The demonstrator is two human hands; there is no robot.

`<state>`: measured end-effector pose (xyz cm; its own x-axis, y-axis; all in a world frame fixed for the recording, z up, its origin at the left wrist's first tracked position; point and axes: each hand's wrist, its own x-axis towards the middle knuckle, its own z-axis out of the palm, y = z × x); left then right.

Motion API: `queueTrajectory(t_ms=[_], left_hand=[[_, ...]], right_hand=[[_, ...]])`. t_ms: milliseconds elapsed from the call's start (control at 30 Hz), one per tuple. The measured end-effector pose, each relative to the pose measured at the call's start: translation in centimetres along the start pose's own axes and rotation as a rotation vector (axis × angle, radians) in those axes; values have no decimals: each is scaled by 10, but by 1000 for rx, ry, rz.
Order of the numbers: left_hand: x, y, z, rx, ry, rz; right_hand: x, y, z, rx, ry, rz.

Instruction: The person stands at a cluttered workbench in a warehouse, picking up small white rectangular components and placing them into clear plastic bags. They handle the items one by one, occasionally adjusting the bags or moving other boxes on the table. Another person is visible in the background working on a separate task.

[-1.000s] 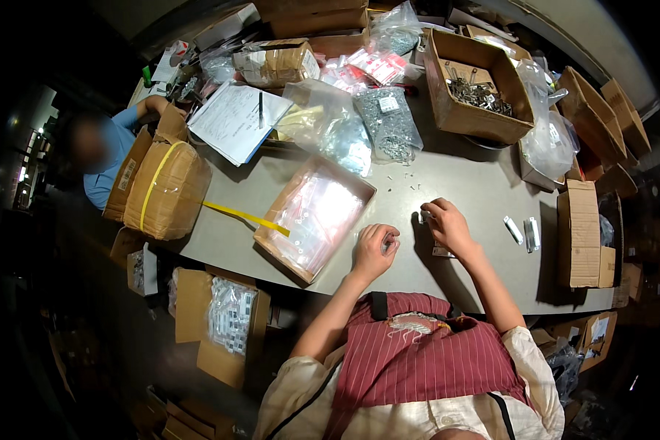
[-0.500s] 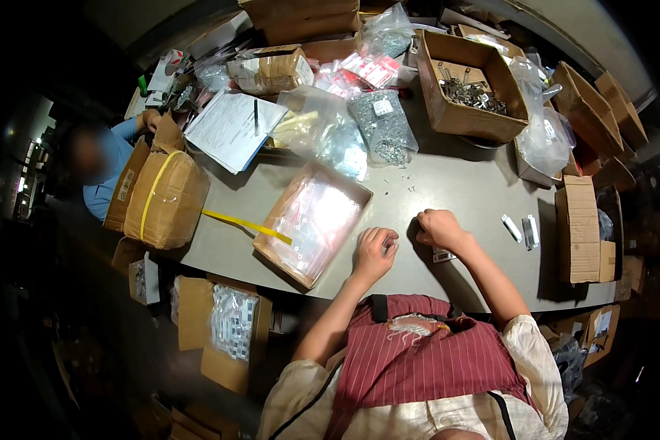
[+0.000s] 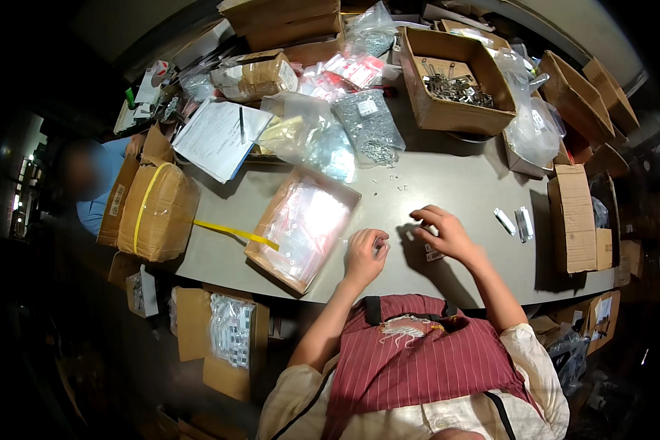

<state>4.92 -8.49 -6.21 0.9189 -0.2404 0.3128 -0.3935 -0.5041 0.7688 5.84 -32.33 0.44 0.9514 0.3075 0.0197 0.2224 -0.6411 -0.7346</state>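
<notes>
My left hand (image 3: 365, 258) hovers just right of the open carton (image 3: 353, 209) of clear plastic bags (image 3: 308, 220). Its fingers are curled in, and what they hold, if anything, is hidden. My right hand (image 3: 445, 233) is open over the table, with the fingers stretched forward and apart from the thumb. Under its palm, a small white printed piece (image 3: 434, 255) shows in part. Several small screws (image 3: 401, 188) lie loose beyond both hands. Two white-and-metal pieces (image 3: 514, 223), long and narrow, rest to the right of my right hand.
A carton of metal parts (image 3: 458, 92) stands at the back right. Bagged hardware (image 3: 370, 128) and a clipboard with papers (image 3: 220, 139) lie at the back. On the left is a taped box (image 3: 165, 213) with a yellow strap; a person (image 3: 99, 183) in blue sits behind it.
My right hand has gone from closed fingers to open, stretched ones. My left hand stays curled beside the carton. The whole view has shifted slightly.
</notes>
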Motion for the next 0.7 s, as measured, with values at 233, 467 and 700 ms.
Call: queueTrajectory(t_ms=[233,467,700], left_hand=[[2,-7,4,-21,-10,50],[-4,-2,11,34,27,45],[-13,15,21,-115,-75,-65]], right_hand=[[-65,9,-22,-460,-11,-1],[-90,30,33,-284,219,7],[-64,9,53,-192,341,3]])
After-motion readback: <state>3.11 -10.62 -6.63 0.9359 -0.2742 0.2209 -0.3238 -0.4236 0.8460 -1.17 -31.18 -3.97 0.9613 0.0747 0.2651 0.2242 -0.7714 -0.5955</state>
